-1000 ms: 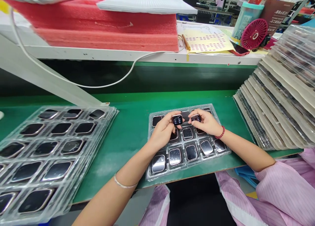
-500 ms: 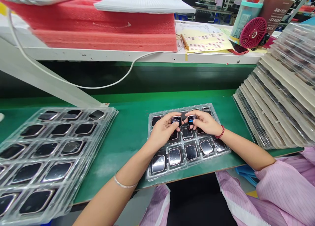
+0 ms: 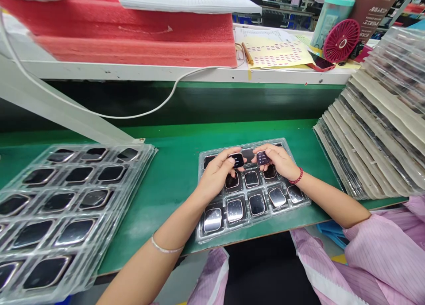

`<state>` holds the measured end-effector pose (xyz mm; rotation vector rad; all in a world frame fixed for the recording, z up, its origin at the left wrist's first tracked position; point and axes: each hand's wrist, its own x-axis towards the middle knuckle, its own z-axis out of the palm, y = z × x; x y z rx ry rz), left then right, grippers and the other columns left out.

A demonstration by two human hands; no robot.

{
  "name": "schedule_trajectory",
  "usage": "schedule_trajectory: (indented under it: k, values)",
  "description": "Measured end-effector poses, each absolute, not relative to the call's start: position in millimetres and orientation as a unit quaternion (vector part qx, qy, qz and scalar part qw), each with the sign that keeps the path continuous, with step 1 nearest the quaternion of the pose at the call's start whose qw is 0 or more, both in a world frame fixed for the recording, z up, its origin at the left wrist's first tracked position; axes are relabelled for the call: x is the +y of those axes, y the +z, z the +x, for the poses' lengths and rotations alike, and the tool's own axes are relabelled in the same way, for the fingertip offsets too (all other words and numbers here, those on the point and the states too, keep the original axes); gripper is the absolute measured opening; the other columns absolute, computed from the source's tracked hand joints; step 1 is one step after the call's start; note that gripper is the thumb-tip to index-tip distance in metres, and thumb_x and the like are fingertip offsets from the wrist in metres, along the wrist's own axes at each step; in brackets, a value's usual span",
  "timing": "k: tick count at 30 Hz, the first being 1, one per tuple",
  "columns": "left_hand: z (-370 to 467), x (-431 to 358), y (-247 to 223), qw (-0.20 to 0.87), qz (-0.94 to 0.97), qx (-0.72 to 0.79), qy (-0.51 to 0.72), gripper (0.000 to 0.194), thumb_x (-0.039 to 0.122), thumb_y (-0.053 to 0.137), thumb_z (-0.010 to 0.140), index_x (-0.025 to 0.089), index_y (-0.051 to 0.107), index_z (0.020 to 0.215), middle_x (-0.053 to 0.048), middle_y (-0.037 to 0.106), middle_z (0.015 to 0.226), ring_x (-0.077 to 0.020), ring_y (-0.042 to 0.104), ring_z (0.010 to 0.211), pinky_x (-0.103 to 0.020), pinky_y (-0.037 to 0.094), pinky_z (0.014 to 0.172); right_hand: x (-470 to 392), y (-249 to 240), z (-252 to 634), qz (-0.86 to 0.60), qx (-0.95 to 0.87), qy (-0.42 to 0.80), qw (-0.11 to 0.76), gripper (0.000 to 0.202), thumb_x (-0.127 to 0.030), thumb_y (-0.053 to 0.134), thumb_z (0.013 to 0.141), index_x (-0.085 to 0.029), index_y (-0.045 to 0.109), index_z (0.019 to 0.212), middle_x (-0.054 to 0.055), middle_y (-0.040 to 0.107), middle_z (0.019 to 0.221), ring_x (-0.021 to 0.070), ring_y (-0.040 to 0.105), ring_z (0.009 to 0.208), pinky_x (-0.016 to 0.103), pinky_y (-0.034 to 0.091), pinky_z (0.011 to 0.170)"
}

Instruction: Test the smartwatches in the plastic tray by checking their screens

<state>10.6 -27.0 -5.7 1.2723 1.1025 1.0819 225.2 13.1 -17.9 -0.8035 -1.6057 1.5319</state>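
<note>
My left hand (image 3: 215,174) is closed around a smartwatch body (image 3: 237,160) without a strap, its screen lit with small text and the thumb at its left edge. In my right hand (image 3: 280,162) is a second smartwatch body (image 3: 263,158), also lit with a list of small lines; the thumb lies on its upper right corner. Both are held just above a clear plastic tray (image 3: 202,237). Rows of dark-screened watch bodies, such as one watch body (image 3: 257,204), sit in its pockets. My hands hide part of the upper rows.
A stack of filled clear trays (image 3: 76,185) stands on the green bench (image 3: 166,176) at left. Many more trays (image 3: 372,137) lean in a tall pile at right. Above runs a white shelf (image 3: 206,75) with red foam (image 3: 139,44), papers and a pink fan (image 3: 341,40).
The two watches have moved slightly apart and their screens show different content. My right thumb has shifted from the screen up to the watch's corner. The view has shifted a little.
</note>
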Motion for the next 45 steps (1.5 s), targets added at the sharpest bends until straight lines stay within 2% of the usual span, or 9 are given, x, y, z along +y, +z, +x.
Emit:
schedule_trajectory:
  k: [3, 7, 12, 14, 45]
  values:
    - [11.0, -27.2, -5.2, 0.533, 0.545, 0.471, 0.444, 0.052, 0.028, 0.068, 0.075, 0.017, 0.055, 0.124, -0.009, 0.072, 0.105, -0.0195, 0.070, 0.080, -0.031, 0.053, 0.071, 13.0, -18.7, 224.3, -0.312, -0.647, 0.577, 0.390, 0.032, -0.020, 0.058, 0.083, -0.018, 0.056, 0.115, 0.007, 0.069, 0.102, 0.0113, 0.066, 0.070, 0.025, 0.057, 0.063]
    - [11.5, -28.0, -3.2, 0.527, 0.550, 0.474, 0.441, 0.050, 0.024, 0.067, 0.073, 0.015, 0.056, 0.121, -0.009, 0.073, 0.103, -0.0186, 0.070, 0.080, -0.033, 0.054, 0.079, 11.0, -18.1, 223.5, -0.299, -0.669, 0.559, 0.387, 0.040, -0.011, 0.057, 0.076, -0.017, 0.056, 0.115, 0.007, 0.068, 0.105, 0.0122, 0.066, 0.075, 0.027, 0.058, 0.069]
    - [11.5, -27.6, -2.3, 0.513, 0.554, 0.485, 0.441, 0.039, 0.034, 0.064, 0.079, 0.014, 0.062, 0.112, -0.010, 0.075, 0.093, -0.0188, 0.070, 0.070, -0.026, 0.047, 0.056, 10.3, -17.2, 225.1, -0.319, -0.661, 0.566, 0.375, 0.031, -0.017, 0.055, 0.084, -0.015, 0.058, 0.114, 0.007, 0.071, 0.101, 0.0107, 0.066, 0.068, 0.024, 0.057, 0.063]
    - [11.4, -27.1, -3.3, 0.512, 0.552, 0.490, 0.439, 0.036, 0.036, 0.063, 0.080, 0.014, 0.063, 0.108, -0.010, 0.075, 0.088, -0.0183, 0.069, 0.066, -0.025, 0.044, 0.051, 10.4, -17.4, 225.1, -0.329, -0.655, 0.572, 0.367, 0.026, -0.019, 0.053, 0.087, -0.015, 0.059, 0.111, 0.007, 0.072, 0.096, 0.0100, 0.065, 0.064, 0.024, 0.057, 0.061]
    - [12.4, -28.3, -5.3, 0.517, 0.553, 0.488, 0.434, 0.033, 0.035, 0.065, 0.080, 0.015, 0.066, 0.106, -0.010, 0.075, 0.093, -0.0168, 0.068, 0.063, -0.024, 0.045, 0.050, 7.1, -12.1, 222.4, -0.314, -0.656, 0.575, 0.374, 0.022, -0.022, 0.055, 0.086, -0.016, 0.060, 0.106, 0.006, 0.069, 0.095, 0.0120, 0.066, 0.073, 0.025, 0.059, 0.064]
